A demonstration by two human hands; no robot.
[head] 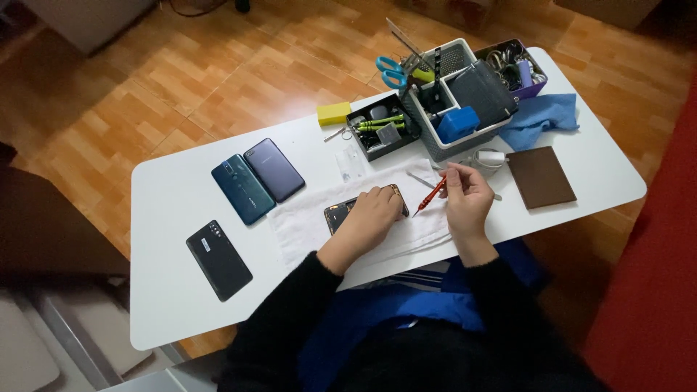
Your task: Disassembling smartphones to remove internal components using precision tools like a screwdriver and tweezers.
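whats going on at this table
A person sits at a white table. Their left hand presses down on an opened phone lying on a white cloth, while the right hand holds a red screwdriver with its tip just beside the phone. Three more phones lie face down to the left, and a grey tool caddy stands behind the cloth.

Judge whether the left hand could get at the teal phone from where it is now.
Probably yes: the left hand rests on the opened phone on the white cloth, and the teal phone lies just beyond it with nothing between.
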